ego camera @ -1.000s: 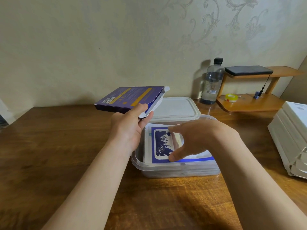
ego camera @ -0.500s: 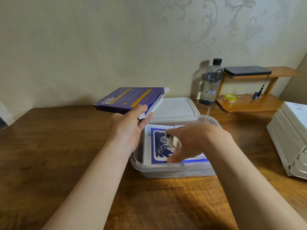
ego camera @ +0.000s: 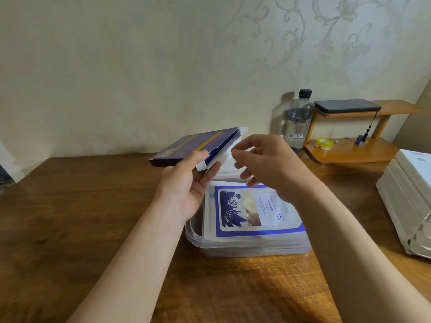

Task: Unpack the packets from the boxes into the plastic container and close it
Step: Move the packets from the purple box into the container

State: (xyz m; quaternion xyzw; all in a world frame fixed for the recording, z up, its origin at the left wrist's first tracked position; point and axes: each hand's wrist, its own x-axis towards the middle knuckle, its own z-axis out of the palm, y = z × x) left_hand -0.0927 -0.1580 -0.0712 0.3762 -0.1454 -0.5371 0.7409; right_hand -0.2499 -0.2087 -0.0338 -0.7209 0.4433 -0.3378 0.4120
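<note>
My left hand [ego camera: 186, 192] grips a flat purple box [ego camera: 198, 145] by its open white end, thumb on top, and holds it tilted above the table behind the container. My right hand [ego camera: 268, 164] hovers above the container with loosely curled fingers. Its fingertips are at the box's white end flap, and I see nothing held in it. The clear plastic container [ego camera: 193, 236] stands open on the table below both hands. A blue and white packet [ego camera: 251, 210] lies flat on top of a stack inside it. The white lid [ego camera: 227, 170] lies behind the container, mostly hidden by my hands.
A stack of white boxes [ego camera: 408, 194] sits at the table's right edge. Against the wall at the back right stand a water bottle [ego camera: 298, 120] and a small wooden shelf [ego camera: 349, 152] with a tape roll [ego camera: 324, 143] and a dark phone [ego camera: 347, 106].
My right hand has let go of the packet in the container and risen to the open end of the box. My left hand has tilted the box slightly.
</note>
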